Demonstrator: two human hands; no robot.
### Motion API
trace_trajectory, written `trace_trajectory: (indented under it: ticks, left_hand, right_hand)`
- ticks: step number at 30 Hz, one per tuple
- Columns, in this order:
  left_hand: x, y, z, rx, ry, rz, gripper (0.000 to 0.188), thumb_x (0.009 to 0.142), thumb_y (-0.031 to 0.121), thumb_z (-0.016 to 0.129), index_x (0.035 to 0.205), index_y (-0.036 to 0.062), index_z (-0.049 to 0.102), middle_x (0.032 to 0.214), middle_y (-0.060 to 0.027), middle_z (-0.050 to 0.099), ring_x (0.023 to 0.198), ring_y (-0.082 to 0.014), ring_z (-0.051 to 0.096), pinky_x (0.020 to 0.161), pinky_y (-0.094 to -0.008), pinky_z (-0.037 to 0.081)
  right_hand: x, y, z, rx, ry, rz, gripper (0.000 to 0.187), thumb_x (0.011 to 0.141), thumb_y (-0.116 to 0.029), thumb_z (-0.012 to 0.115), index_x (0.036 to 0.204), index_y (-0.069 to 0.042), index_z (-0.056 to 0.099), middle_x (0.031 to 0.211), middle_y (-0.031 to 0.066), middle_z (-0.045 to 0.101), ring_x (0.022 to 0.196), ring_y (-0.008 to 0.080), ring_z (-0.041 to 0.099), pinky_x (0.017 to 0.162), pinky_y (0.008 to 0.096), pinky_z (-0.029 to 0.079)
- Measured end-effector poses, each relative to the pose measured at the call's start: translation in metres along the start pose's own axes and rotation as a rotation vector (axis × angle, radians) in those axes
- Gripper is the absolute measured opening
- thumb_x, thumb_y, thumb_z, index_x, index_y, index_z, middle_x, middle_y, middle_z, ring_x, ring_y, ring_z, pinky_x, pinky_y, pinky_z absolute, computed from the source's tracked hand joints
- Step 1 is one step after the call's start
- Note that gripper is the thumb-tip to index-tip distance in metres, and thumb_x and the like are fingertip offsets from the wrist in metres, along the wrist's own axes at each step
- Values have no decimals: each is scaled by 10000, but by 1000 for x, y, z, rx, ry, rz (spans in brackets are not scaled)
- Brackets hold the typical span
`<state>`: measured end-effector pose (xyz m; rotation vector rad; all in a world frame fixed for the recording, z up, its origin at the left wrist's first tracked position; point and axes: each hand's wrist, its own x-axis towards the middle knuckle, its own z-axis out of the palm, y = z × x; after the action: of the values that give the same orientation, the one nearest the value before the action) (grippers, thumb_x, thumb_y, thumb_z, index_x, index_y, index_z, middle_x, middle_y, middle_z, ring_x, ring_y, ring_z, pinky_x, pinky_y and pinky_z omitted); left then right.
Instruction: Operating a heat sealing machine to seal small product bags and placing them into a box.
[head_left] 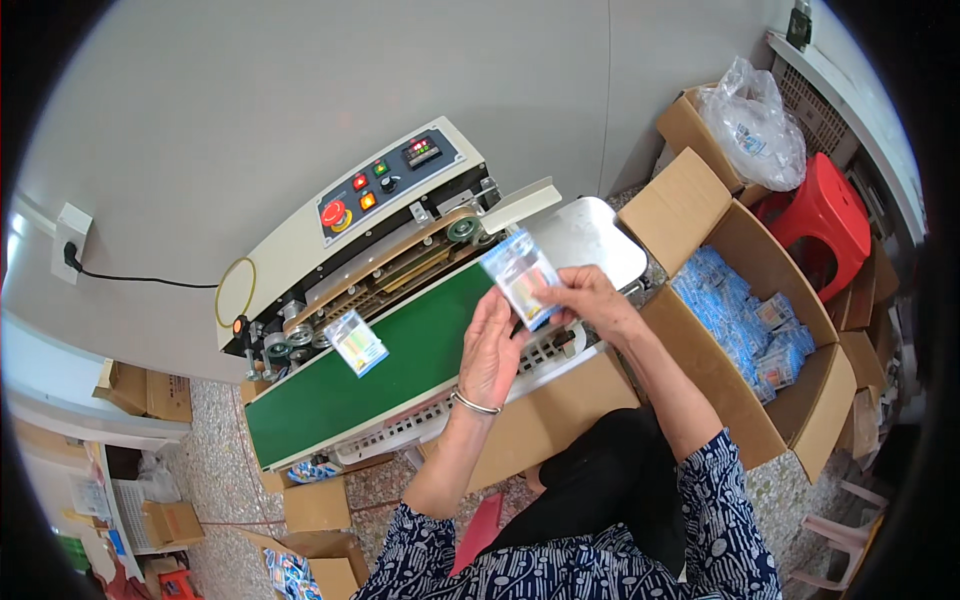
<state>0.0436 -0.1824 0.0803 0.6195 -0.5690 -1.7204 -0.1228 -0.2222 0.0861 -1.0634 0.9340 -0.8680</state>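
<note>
Navy shirt with white marks (570,565), closest of all, along the bottom edge. Just past that, two bare hands out over a band sealer (285,260) with a long green belt (330,410). Right hand (594,300) pinching a small blue-and-clear packet (525,285) by its side. Left hand (485,345) with fingers stretched out, not wrapped round anything, right by the packet's lower edge. Cannot tell if touching or just near. Packet up above the belt, tilted, close to a round green wheel (463,230).

Could slip and fall, being held by only one pinch. Could go in crooked too, because of the tilt, and come out all creased. Could hurt fingertips by straying too near the wheel, if turning. Cannot tell if turning now. Could also bump the silver bangle (475,403) on the belt's edge, from hanging so low.

Further left on the belt, another packet (357,343), lying at a slant beside the rollers (300,336). Could snag by a corner and jam.

Off to the right, a brown cardboard box (700,370) with lots of blue packets (735,325) heaped inside. Could spill if knocked by an elbow.
</note>
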Motion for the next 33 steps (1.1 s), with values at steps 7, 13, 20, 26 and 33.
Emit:
trace_trajectory:
  ticks: [7, 13, 20, 26, 33]
  left_hand:
    - [-29, -18, -3, 74, 68, -140, 370, 931, 234, 514, 1231, 36, 428, 1227, -152, 506, 1106, -245, 513, 939, -399, 433]
    - [-56, -30, -15, 44, 81, -240, 360, 938, 229, 500, 1238, 42, 431, 1230, -152, 510, 1119, -255, 512, 948, -395, 437]
    - [-67, -32, -20, 42, 43, -290, 357, 934, 210, 507, 1243, 49, 431, 1230, -150, 510, 1123, -253, 511, 945, -388, 436]
    - [-74, -66, -5, 5, -56, -368, 315, 943, 179, 492, 1234, 64, 464, 1202, -120, 529, 1088, -235, 521, 913, -368, 438]
    - [-84, -76, -8, 196, -50, -576, 288, 908, 125, 535, 1186, 53, 509, 1180, -124, 542, 1075, -249, 537, 859, -374, 481]
  right_hand:
    - [50, -12, -31, -80, 120, 87, 161, 805, -191, 676, 849, -36, 662, 664, 18, 629, 472, 51, 525, 391, 179, 361]
    - [66, -7, -12, -69, 108, 110, 179, 797, -198, 694, 816, -24, 657, 629, 22, 619, 449, 57, 523, 391, 176, 368]
    - [84, 6, 14, -261, 73, 7, 194, 748, -181, 696, 726, 7, 660, 594, 62, 609, 449, 102, 564, 372, 217, 395]
    - [93, 20, 60, -1165, 254, -194, 221, 751, -253, 605, 734, -41, 662, 757, 130, 662, 761, 277, 656, 630, 404, 519]
    - [-35, -16, 31, -1000, 112, -491, 316, 786, -279, 630, 705, 19, 564, 613, 192, 579, 648, 354, 613, 547, 415, 485]
